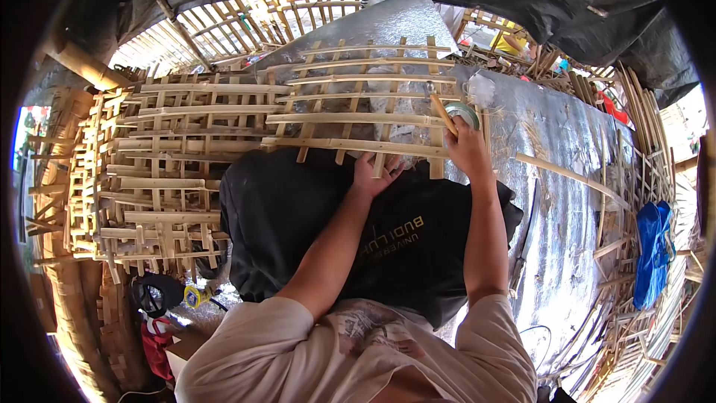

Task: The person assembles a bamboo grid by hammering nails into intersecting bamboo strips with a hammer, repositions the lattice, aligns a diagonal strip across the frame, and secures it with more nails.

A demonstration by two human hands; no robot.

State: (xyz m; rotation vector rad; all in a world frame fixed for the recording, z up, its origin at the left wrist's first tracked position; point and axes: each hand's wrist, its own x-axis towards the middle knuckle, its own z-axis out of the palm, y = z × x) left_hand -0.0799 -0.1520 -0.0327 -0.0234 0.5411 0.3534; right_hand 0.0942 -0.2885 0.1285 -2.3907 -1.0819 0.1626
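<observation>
A lattice of crossed bamboo strips [350, 117] lies in front of me, its near edge over a black cloth [321, 201] on my lap. My right hand [468, 145] is wrapped round the wooden handle of a hammer [444, 113], whose head points away from me near the lattice's right end. At the lattice's near edge, my left hand [377, 175] is at the lower end of a cross strip, with its fingers partly hidden under the bamboo. Beside the hammer sits a round green-rimmed container [464, 115].
Stacked bamboo lattices [171, 149] fill the left side. A loose strip [570, 173] crosses the metallic sheet [559, 254] on the right. Further right hangs a blue bag [653, 254]. A yellow tape measure [195, 297] and black cap [156, 295] lie lower left.
</observation>
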